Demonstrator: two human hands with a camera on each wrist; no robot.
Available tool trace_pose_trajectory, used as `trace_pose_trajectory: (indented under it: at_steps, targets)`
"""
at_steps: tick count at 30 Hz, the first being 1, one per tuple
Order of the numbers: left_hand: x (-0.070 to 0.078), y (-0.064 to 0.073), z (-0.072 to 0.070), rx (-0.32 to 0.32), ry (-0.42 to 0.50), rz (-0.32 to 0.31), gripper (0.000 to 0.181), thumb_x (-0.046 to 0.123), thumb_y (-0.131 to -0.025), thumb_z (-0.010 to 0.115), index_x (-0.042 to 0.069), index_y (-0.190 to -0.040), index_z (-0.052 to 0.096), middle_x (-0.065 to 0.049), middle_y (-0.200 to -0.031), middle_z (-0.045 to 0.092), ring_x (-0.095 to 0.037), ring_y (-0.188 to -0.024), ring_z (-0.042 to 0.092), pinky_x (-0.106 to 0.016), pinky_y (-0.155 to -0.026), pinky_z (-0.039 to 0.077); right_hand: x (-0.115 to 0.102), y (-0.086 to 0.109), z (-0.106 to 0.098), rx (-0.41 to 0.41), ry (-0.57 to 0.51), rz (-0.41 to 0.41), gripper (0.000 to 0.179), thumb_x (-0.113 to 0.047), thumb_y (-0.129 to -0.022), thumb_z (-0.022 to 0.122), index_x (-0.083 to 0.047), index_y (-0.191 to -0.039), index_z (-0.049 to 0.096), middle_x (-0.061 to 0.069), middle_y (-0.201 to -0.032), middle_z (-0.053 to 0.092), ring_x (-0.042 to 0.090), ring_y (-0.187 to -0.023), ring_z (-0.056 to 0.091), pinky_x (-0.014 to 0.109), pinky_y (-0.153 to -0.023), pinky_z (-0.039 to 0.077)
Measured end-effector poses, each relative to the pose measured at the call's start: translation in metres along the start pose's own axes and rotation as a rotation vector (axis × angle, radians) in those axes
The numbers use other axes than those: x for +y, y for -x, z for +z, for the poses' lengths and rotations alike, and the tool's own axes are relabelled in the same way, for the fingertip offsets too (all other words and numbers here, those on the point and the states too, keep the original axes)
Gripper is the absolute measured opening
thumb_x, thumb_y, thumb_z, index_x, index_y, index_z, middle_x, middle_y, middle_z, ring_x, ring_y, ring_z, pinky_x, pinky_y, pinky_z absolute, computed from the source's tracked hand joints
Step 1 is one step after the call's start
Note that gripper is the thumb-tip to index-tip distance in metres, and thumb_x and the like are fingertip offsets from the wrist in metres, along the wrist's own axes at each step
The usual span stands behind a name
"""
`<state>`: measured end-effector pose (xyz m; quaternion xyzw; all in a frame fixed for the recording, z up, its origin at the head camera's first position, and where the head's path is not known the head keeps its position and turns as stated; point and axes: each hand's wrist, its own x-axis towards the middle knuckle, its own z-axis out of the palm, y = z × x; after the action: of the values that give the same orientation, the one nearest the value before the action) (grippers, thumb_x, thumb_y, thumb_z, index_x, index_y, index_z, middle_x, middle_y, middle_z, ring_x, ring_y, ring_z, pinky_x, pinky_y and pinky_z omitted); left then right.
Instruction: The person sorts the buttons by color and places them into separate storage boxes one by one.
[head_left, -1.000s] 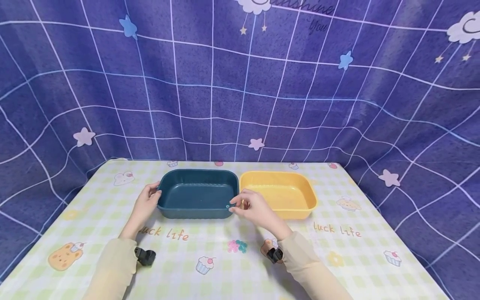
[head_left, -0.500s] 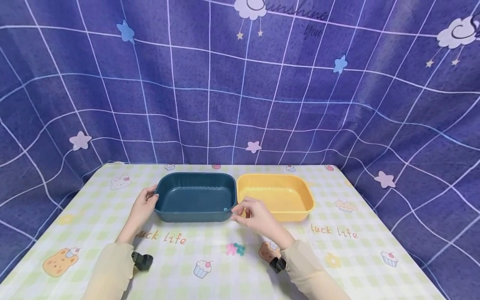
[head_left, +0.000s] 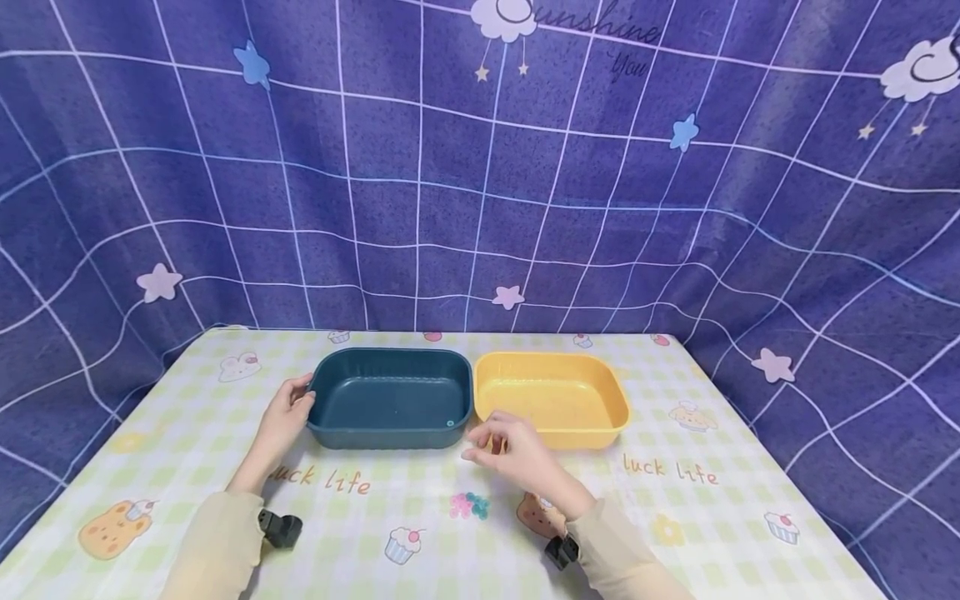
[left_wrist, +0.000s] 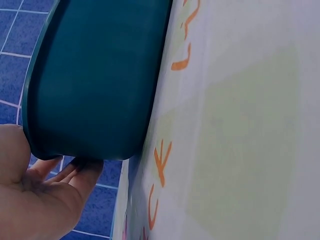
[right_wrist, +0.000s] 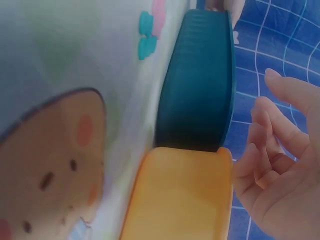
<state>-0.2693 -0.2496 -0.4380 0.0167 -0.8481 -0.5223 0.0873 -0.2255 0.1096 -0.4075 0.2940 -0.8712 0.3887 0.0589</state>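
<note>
A dark teal plastic basin [head_left: 393, 404] sits on the table, its right end against a yellow plastic basin [head_left: 558, 400]. My left hand [head_left: 286, 408] holds the teal basin at its left end. In the left wrist view the thumb lies at the rim and the fingers [left_wrist: 82, 182] reach against the outer end wall. My right hand [head_left: 517, 450] hovers just in front of where the basins meet, fingers loosely bent and holding nothing. In the right wrist view these fingers [right_wrist: 260, 130] stand apart from both rims.
A checked cloth with printed cartoons and lettering covers the table [head_left: 330, 542]. Behind it hangs a blue grid-patterned curtain [head_left: 420, 208]. Each wrist carries a black camera; the left camera [head_left: 281, 528] sits over the cloth.
My right hand has let go of the teal basin's front right corner and drawn back slightly toward me. My left hand stays at the left end, and both basins keep their places.
</note>
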Motion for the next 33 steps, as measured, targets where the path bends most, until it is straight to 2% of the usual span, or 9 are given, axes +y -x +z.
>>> trace_pose_trajectory:
  at_steps: [10, 16, 26, 33]
  targets:
    - [0.001, 0.004, 0.000, -0.010, -0.005, 0.000, 0.050, 0.023, -0.102, 0.033, -0.003, -0.144, 0.025, -0.029, -0.146, 0.030, -0.043, -0.134, 0.032, -0.052, -0.107, 0.031, 0.001, 0.007, 0.007, 0.005, -0.058, 0.007, 0.017, -0.022, -0.079, 0.076, -0.009, -0.090, 0.072, -0.002, -0.075, 0.057, 0.005, -0.063, 0.049, 0.018, -0.056, 0.043]
    - [0.001, 0.002, 0.000, -0.010, -0.003, 0.002, 0.050, 0.023, -0.102, 0.033, -0.003, -0.144, 0.025, -0.029, -0.146, 0.030, -0.043, -0.134, 0.032, -0.052, -0.108, 0.031, 0.004, 0.008, 0.008, 0.003, -0.049, -0.001, 0.019, -0.022, -0.079, 0.076, -0.007, -0.090, 0.072, 0.001, -0.075, 0.058, 0.013, -0.063, 0.052, 0.017, -0.056, 0.042]
    - [0.001, -0.002, 0.000, -0.004, 0.004, 0.000, 0.049, 0.021, -0.102, 0.034, -0.004, -0.143, 0.025, -0.030, -0.145, 0.031, -0.042, -0.134, 0.032, -0.050, -0.108, 0.031, 0.010, 0.012, 0.005, -0.074, -0.040, 0.002, 0.023, -0.025, -0.081, 0.074, -0.007, -0.094, 0.072, -0.001, -0.077, 0.060, 0.004, -0.064, 0.050, 0.017, -0.059, 0.044]
    - [0.001, -0.001, 0.000, 0.000, 0.019, 0.011, 0.049, 0.021, -0.102, 0.034, -0.005, -0.143, 0.026, -0.030, -0.144, 0.032, -0.042, -0.133, 0.034, -0.051, -0.108, 0.032, 0.014, 0.016, 0.003, -0.144, -0.034, 0.063, 0.022, -0.028, -0.081, 0.073, -0.011, -0.094, 0.072, -0.008, -0.078, 0.061, 0.003, -0.067, 0.051, 0.018, -0.061, 0.044]
